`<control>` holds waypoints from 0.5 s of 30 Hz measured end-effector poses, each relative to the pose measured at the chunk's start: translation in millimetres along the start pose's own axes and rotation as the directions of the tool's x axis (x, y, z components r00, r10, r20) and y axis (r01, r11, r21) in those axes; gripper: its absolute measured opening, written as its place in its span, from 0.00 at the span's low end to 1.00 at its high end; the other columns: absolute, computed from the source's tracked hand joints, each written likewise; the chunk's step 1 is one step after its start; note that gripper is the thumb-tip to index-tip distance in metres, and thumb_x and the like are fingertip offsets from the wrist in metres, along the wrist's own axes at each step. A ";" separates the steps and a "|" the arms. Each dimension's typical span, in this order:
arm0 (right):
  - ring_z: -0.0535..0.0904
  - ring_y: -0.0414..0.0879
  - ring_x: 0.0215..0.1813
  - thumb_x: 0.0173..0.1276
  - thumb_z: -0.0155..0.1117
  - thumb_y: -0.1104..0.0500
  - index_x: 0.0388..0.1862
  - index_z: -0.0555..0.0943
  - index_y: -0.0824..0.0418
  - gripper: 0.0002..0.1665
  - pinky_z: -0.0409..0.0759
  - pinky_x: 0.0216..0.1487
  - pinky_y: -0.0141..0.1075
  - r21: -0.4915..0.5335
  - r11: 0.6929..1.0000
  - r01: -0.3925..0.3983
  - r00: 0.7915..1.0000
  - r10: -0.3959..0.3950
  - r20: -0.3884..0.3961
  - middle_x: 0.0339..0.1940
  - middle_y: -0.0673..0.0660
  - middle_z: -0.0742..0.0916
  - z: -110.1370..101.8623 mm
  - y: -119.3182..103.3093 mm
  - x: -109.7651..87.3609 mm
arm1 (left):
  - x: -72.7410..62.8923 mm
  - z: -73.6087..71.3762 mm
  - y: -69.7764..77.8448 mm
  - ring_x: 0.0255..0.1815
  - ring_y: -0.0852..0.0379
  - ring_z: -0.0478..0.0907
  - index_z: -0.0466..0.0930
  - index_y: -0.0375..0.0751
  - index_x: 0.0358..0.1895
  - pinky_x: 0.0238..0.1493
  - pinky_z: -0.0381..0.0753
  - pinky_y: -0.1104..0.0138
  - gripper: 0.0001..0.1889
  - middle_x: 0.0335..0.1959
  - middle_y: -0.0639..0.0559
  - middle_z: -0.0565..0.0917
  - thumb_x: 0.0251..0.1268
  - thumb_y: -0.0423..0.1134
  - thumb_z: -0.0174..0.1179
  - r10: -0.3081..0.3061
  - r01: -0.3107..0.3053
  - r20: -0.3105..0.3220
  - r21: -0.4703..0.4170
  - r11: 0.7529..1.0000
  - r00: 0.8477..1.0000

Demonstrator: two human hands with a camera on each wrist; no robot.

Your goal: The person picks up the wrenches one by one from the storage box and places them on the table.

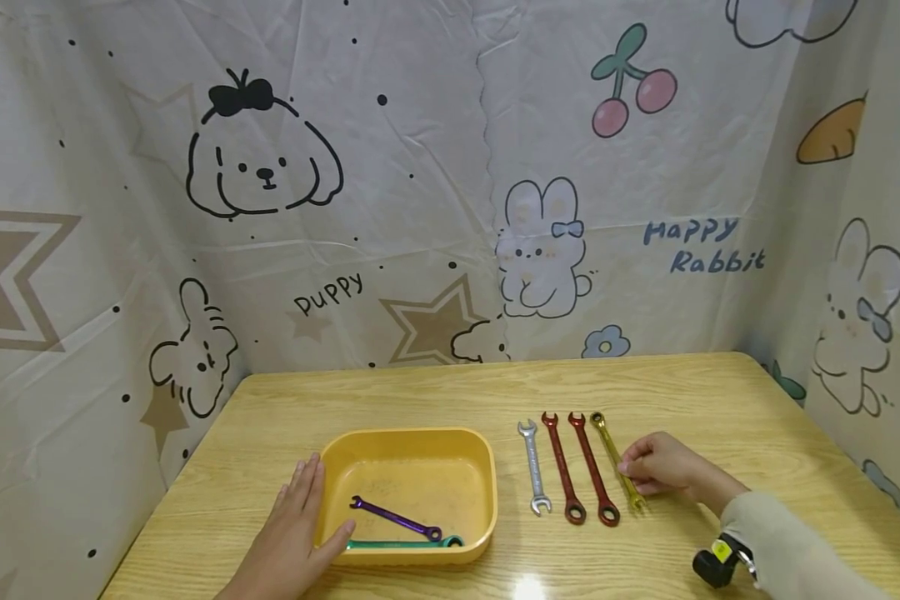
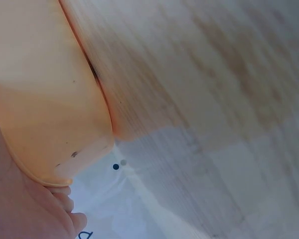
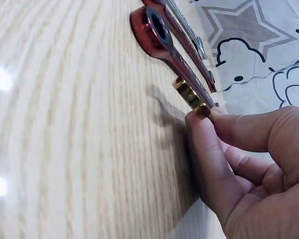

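Note:
My right hand [image 1: 663, 465] pinches a gold combination wrench [image 1: 609, 446] between thumb and fingertips near its open end. In the right wrist view, that open end [image 3: 192, 97] sticks out past the fingertips. Left of it lie two red wrenches [image 1: 592, 467] and a silver open-end wrench [image 1: 533, 468], roughly side by side. My left hand [image 1: 288, 521] rests against the left side of a yellow plastic basin [image 1: 450, 475], fingers straight, thumb over the near rim. Inside the basin lie a purple wrench [image 1: 393, 515] and a green wrench [image 1: 401, 544], the green one partly hidden by the near rim.
Everything stands on a wood-grain table [image 1: 390, 400]. Behind and at both sides hangs a pale cloth [image 1: 420, 208] printed with cartoon animals. A small black device [image 1: 714, 568] is worn at the right wrist, by the sleeve [image 1: 780, 537].

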State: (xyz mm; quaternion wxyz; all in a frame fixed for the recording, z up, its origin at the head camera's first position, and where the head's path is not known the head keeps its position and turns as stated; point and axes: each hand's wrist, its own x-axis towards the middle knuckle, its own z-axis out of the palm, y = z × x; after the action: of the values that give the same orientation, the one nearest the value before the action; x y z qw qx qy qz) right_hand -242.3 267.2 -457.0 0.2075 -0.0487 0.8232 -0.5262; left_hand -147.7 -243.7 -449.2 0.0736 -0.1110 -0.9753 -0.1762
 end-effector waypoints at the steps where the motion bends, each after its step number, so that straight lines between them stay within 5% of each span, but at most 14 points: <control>1: 0.76 0.39 0.26 0.68 0.60 0.66 0.38 0.77 0.73 0.08 0.80 0.26 0.30 -0.008 1.000 -0.004 1.000 0.004 -0.009 0.26 0.52 0.78 1.1 0.4 0.2 | -0.1 -0.1 0.0 0.75 0.33 0.45 0.50 0.25 0.73 0.67 0.52 0.38 0.47 0.76 0.33 0.49 0.66 0.61 0.53 -0.001 0.001 0.000 -0.001 1.000 1.000; 15: 0.75 0.41 0.23 0.63 0.65 0.66 0.31 0.77 0.69 0.06 0.81 0.23 0.33 -0.144 0.988 -0.053 0.992 0.035 -0.124 0.21 0.54 0.79 10.1 -6.8 3.0 | 1.0 -1.0 0.4 0.75 0.34 0.45 0.49 0.26 0.73 0.68 0.51 0.38 0.48 0.76 0.34 0.48 0.66 0.63 0.52 -0.018 0.017 0.023 0.007 1.000 1.000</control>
State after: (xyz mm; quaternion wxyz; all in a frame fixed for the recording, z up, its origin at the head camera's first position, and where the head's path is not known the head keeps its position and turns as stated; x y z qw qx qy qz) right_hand -242.0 254.7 -455.4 0.1644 -0.0135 0.8718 -0.4612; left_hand -148.5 -243.5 -447.9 0.0613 -0.1042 -0.9776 -0.1723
